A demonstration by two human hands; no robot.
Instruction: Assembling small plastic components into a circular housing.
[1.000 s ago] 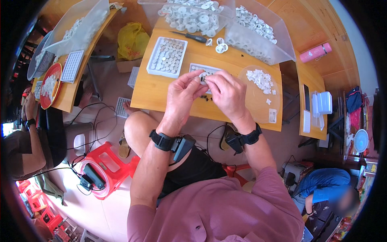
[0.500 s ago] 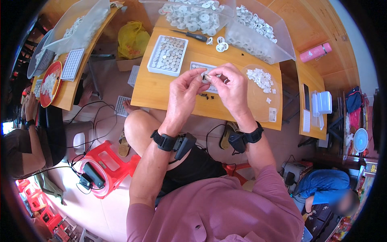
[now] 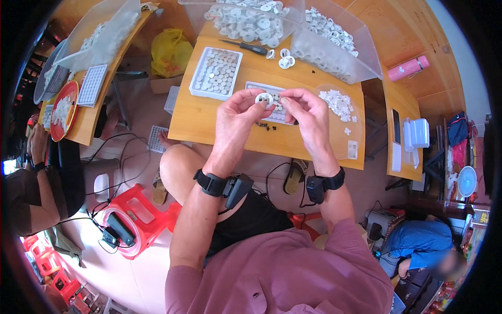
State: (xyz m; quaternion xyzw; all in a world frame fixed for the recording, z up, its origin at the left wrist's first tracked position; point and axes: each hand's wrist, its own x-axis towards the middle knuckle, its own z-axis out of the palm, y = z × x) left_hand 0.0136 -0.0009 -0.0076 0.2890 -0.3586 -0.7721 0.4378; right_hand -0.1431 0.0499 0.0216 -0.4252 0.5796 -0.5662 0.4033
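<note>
Between thumb and forefinger, my left hand (image 3: 234, 116) grips a round white plastic part (image 3: 264, 96) with dark bits at its centre. To its right, slightly apart, is my right hand (image 3: 309, 112), its thumb and forefinger pinched together; whatever they hold is too small to make out. Partly hidden behind both hands lies a white tray (image 3: 251, 85) with small round metallic discs. Small black pieces (image 3: 267, 126) are scattered on the wooden table (image 3: 196, 121) just below my hands. A clear round sheet (image 3: 334, 140) on the right carries a heap of small white pieces (image 3: 339, 103).
A fuller tray of discs (image 3: 228, 97), a screwdriver (image 3: 253, 48) and loose white rings (image 3: 286, 62) lie farther back. Clear bins (image 3: 334, 66) of white parts line the far edge. One person sits at the left; another bends down at the lower right. A red stool (image 3: 137, 212) stands left.
My right hand has drawn back to the right from the white part. In my left hand the part has turned, so more of its round face shows.
</note>
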